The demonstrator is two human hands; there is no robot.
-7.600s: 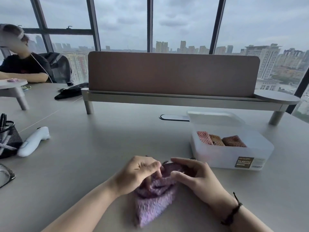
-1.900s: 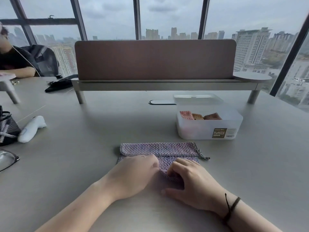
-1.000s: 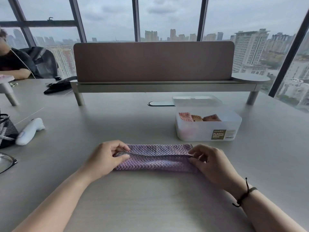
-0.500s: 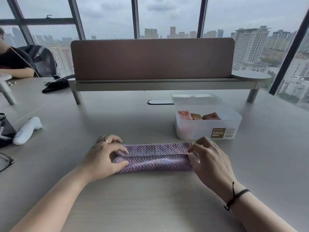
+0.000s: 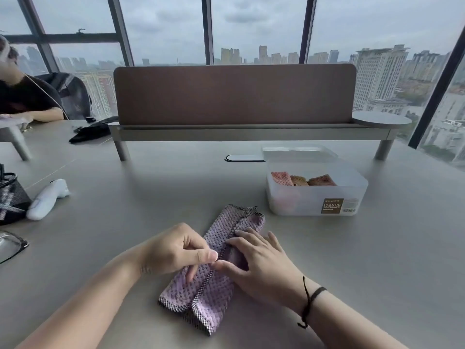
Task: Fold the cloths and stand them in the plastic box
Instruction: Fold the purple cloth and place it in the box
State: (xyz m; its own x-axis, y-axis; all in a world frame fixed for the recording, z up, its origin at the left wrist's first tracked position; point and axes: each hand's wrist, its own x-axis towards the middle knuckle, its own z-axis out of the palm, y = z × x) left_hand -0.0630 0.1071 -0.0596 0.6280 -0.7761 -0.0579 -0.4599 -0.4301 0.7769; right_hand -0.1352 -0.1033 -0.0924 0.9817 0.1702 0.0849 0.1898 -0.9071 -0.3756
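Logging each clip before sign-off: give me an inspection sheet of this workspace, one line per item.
Surface: grey table, matte.
Job's things: purple cloth folded into a long strip, lying diagonally; plastic box open, three folded cloths standing inside.
Clutter: white handheld device, patterned bag, glasses.
Hands: left hand pinches the cloth; right hand presses it flat.
Cables: nothing seen.
Surroundings: desk divider, windows, seated person at the far left.

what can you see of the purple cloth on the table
The purple cloth is a waffle-textured fabric with dark edging, folded into a long narrow strip lying flat and diagonal on the table, near the plastic box but apart from it. The left hand pinches its middle seam; the right hand rests on it.
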